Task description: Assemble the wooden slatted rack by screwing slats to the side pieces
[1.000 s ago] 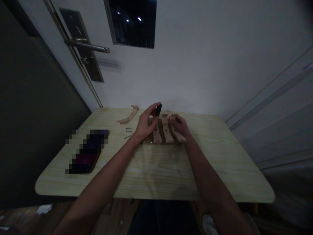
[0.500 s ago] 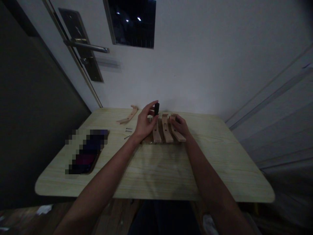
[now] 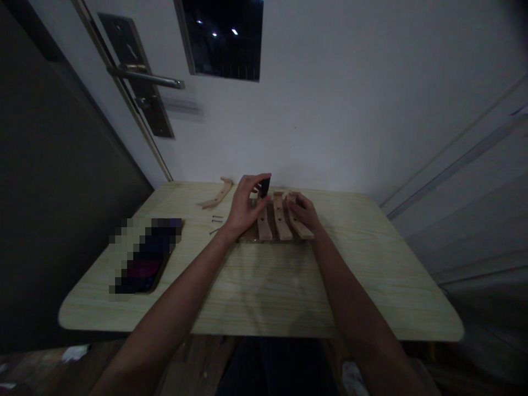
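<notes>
Three curved wooden hooks with holes lie side by side across a brown board (image 3: pixel 248 234): a left hook (image 3: pixel 265 228), a middle hook (image 3: pixel 281 223) and a right hook (image 3: pixel 302 228). My left hand (image 3: pixel 246 208) grips a short black handle (image 3: pixel 265 187), apparently a screwdriver's, above the left hook's far end. It tilts slightly to the right; its lower end is hidden by my fingers. My right hand (image 3: pixel 305 210) is closed around the far part of the right hook, pressing it against the board. Its fingertips are partly hidden.
Another wooden hook (image 3: pixel 218 195) lies at the table's back left. Several screws (image 3: pixel 216 221) are beside my left wrist. A phone (image 3: pixel 148 258), partly pixelated, rests on the left of the table (image 3: pixel 371 275). A white door with a metal handle (image 3: pixel 148 78) stands behind.
The black handle has tipped to the right and sits slightly lower, with my left fingers turned over its top. My right hand and the hooks stay in place.
</notes>
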A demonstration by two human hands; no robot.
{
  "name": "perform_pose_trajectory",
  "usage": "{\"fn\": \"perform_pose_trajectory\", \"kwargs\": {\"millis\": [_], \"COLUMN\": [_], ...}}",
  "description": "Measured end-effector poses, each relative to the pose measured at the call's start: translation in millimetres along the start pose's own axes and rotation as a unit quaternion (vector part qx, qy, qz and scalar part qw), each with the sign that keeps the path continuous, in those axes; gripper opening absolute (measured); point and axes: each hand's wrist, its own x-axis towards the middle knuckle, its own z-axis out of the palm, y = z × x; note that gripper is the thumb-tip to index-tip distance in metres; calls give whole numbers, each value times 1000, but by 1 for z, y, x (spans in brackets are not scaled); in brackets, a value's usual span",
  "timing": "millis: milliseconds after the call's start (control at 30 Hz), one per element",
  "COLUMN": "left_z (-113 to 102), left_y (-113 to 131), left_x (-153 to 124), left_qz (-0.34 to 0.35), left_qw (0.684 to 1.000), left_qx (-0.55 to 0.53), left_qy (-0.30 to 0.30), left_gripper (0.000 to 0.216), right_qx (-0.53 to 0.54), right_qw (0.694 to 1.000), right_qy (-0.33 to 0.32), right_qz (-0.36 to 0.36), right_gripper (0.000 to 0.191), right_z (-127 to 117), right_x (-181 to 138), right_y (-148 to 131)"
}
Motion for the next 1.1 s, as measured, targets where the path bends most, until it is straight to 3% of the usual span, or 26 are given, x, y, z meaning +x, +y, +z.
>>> {"fn": "perform_pose_trajectory", "kwargs": {"millis": [433, 767, 1100], "left_z": [1, -1, 0], "left_y": [-1, 0, -5], "left_x": [-2, 0, 0], "left_qz": [-27, 0, -13], "left_qw": [999, 1000, 999], "left_qx": [-47, -7, -36], "left_qy": [-5, 1, 2], "left_gripper": [52, 51, 49], "right_qx": [-10, 11, -3], "right_qw": [1000, 1000, 1000], "right_qy": [8, 11, -5], "right_qz": [-16, -8, 0], "right_gripper": [42, 48, 48], "right_z": [0, 2, -2], "right_x": [0, -1, 0], "right_y": [0, 2, 4]}}
